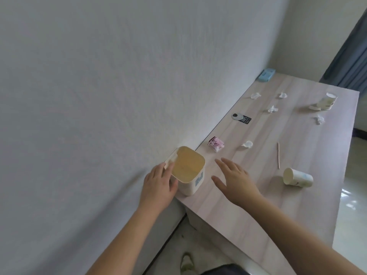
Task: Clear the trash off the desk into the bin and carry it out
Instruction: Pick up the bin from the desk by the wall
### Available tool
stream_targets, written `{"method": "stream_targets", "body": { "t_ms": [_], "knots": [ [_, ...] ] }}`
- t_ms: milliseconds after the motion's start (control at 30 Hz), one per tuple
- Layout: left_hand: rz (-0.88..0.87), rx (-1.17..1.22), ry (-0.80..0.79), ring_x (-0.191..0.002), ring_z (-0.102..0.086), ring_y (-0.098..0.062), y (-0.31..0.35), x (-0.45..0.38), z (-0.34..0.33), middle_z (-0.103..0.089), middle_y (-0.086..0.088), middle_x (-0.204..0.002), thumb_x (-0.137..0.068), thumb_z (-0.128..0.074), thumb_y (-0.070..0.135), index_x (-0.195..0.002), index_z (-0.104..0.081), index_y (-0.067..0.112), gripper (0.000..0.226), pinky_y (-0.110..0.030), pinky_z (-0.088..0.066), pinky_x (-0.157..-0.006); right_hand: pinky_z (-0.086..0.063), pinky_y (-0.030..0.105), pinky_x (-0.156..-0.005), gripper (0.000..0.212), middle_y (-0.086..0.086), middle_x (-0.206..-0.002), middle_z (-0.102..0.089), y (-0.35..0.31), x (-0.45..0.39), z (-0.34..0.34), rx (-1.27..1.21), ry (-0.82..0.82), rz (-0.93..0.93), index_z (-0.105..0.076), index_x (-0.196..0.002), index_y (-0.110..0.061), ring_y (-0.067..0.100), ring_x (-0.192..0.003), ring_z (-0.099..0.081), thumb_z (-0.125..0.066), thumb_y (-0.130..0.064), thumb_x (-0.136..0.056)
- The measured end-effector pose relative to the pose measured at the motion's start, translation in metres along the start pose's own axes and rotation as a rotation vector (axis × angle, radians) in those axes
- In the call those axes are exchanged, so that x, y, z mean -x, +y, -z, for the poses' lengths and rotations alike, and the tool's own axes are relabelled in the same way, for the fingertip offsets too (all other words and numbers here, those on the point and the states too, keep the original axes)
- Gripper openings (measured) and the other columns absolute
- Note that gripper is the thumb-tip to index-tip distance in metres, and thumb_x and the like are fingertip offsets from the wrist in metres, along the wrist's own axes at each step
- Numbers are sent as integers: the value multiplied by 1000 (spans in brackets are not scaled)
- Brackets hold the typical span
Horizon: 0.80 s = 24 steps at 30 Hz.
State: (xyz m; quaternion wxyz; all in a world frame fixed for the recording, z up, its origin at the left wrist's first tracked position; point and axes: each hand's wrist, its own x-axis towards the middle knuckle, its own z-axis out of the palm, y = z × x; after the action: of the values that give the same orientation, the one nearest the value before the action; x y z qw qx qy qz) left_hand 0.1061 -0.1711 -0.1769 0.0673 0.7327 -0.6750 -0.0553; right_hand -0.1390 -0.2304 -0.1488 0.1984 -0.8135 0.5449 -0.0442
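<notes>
Bin: small cream bin (190,171) upright at the near left corner of the desk (278,195), mouth facing up, lid flipped open toward the wall at its 10 o'clock side.
Left hand: the left hand (158,185) grips the bin's left wall and rim, fingers wrapped around it.
Right hand: the right hand (234,179) is open, fingers spread, palm down just over the desk at the bin's 3 o'clock, not touching it.
Fallen cup: paper cup (297,177) on its side at 3 o'clock from the right hand; long axis runs left to right, mouth pointing left toward the hand.
Stick: thin wooden stick (278,155) lying flat, long axis near to far, at 12 o'clock from the fallen cup.
Pink wrapper: crumpled pink wrapper (216,144) at 1 o'clock from the bin, near the wall.
Paper wads: crumpled white paper (247,144) beside the wrapper; more scraps (272,109) farther up the desk.
Far cup: second paper cup (327,101) near the far right edge, tilted; I cannot tell how it rests.
</notes>
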Motion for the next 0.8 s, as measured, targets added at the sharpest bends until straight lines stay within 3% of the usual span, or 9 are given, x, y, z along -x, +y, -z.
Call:
{"method": "stream_targets", "body": {
  "t_ms": [133,333,467,567,633,700,800],
  "knots": [
    [47,188,-7,-121,-53,-27,-17,1,-18,-56,-10,-132,-90,-34,52,-134,-51,7,65,-38,-44,-94,-28,41,-114,66,-1,-156,-23,-19,-33,-18,-117,-104,-69,-16,-150,-24,23,-140,-27,-37,-53,-95],
    [384,748,-170,-133,-43,-19,-14,-10,-26,-46,-4,-147,-96,-41,48,-144,-40,15,58,-28,-35,-99,-38,40,-100,71,1,-158,-17,-42,-68,-40,-244,-181,-238,-8,-151,-19,27,-132,-41,-41,-48,-95],
    [678,1161,-220,-141,-31,-23,-7,-27,-26,-33,-4,-156,-98,-42,42,-151,-26,16,61,-33,-29,-101,-33,38,-105,71,5,-159,-13,-45,-84,-53,-402,-173,-377,-3,-152,-18,28,-139,-31,-43,-38,-97],
    [661,1189,-217,-142,-31,-23,-7,-33,-36,-31,1,-157,-95,-46,45,-153,-20,28,66,-39,-29,-107,-38,38,-101,68,9,-156,-25,-39,-88,-57,-476,-177,-451,-6,-152,-22,29,-134,-38,-44,-32,-96],
    [629,1188,-211,-140,-34,-23,-8,-35,-39,-35,3,-155,-94,-48,45,-152,-20,33,65,-39,-32,-105,-45,32,-81,66,10,-149,-37,-36,-89,-59,-520,-183,-478,-8,-151,-25,24,-109,-54,-44,-30,-95],
    [609,1194,-198,-138,-37,-22,-10,-39,-42,-40,3,-152,-94,-51,43,-151,-23,34,64,-35,-33,-101,-44,29,-69,64,11,-139,-49,-32,-91,-61,-587,-186,-505,-13,-149,-26,19,-88,-56,-44,-28,-93],
    [586,1162,-189,-135,-41,-21,-10,-41,-45,-44,0,-149,-93,-54,40,-151,-26,30,65,-36,-36,-103,-53,36,-71,54,9,-109,-65,-30,-93,-62,-648,-173,-522,-30,-141,-25,22,-81,-61,-43,-21,-89]
  ]
}}
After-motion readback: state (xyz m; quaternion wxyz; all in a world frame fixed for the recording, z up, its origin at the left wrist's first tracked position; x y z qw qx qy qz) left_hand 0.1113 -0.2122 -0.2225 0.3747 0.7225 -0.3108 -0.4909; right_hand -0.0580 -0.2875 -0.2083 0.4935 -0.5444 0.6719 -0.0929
